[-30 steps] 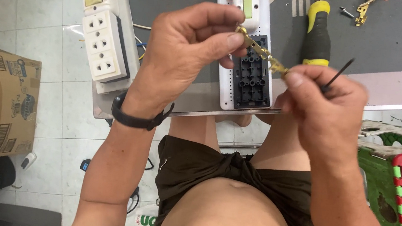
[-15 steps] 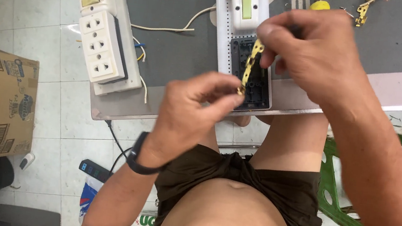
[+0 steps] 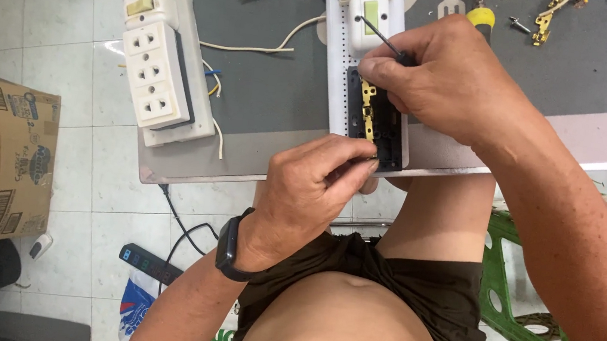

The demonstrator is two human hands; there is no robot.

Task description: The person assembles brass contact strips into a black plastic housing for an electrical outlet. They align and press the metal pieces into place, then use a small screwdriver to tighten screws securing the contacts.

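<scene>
Now both hands work on the white socket board (image 3: 336, 84) that lies at the front edge of the desk (image 3: 281, 93). The right hand (image 3: 441, 80) has its grip clenched around a thin black tool (image 3: 379, 37), whose dark shaft points up and to the left over the pale green switch (image 3: 370, 18) on the board. The fingertips of this hand rest at the top of the black socket body (image 3: 390, 131). A brass strip (image 3: 367, 109) lies lengthwise in this black body. The left hand (image 3: 313, 190) comes from below, and its thumb and forefinger pinch together at the lower end of the brass strip, at the near end of the board; if they really grasp it, I cannot tell. On the left wrist there is a black watch (image 3: 228, 245). Well apart on the left lies a second board with three white sockets (image 3: 156, 81). A yellow-handled screwdriver (image 3: 480, 18) and a brass part (image 3: 548, 19) lie behind the right hand.
</scene>
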